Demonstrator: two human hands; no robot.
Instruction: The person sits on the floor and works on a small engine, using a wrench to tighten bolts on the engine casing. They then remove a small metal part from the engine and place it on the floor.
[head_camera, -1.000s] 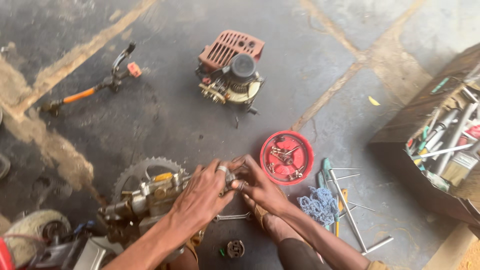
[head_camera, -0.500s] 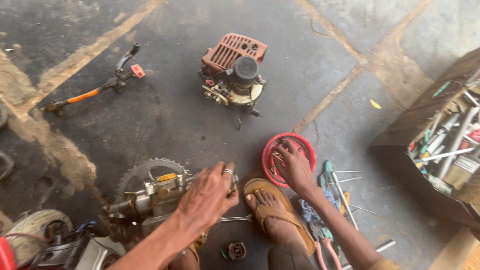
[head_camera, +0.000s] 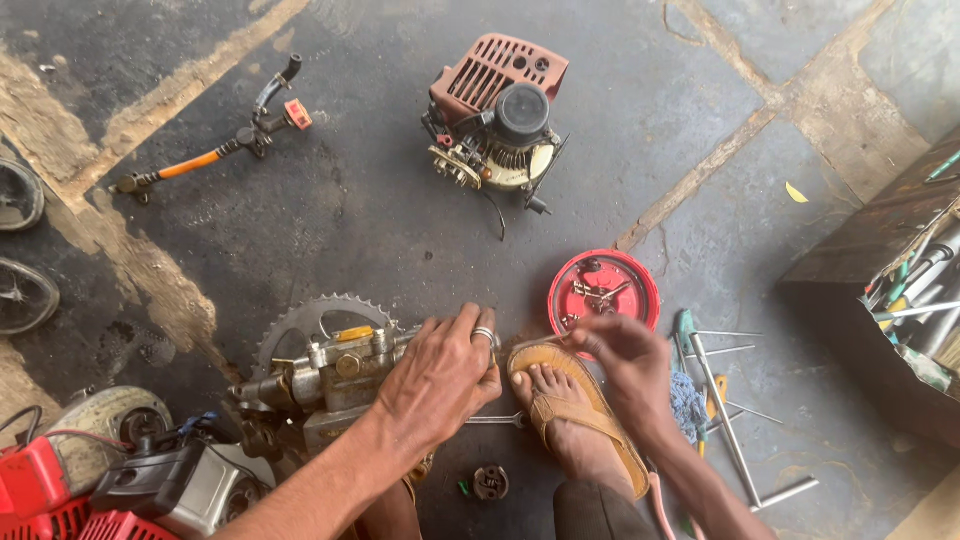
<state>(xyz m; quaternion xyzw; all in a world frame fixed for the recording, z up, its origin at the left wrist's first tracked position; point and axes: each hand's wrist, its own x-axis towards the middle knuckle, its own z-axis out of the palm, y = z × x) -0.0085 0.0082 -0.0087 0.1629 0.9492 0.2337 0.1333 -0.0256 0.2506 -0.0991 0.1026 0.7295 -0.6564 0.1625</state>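
Left arm reaches in from bottom, left hand (head_camera: 437, 378) palm-down, fingers curled over gearbox (head_camera: 335, 370) beside sprocket (head_camera: 300, 322), gripping it. Right hand (head_camera: 630, 360) extended over sandalled foot (head_camera: 575, 410), fingertips pinched at rim of red lid (head_camera: 603, 290); can't tell what they hold.

We have a grimy metal pump assembly (head_camera: 335, 375) lying on the floor low in the view, left of centre. It is a grey, oil-stained block with round fittings and bolts along its top, a small yellow part on the upper edge, and a toothed sprocket (head_camera: 300, 325) standing up just behind it. To its right, well apart, we see a round red tray (head_camera: 640, 285), shallow and lying flat on the floor, holding a loose scatter of small metal screws and fittings (head_camera: 597, 292).
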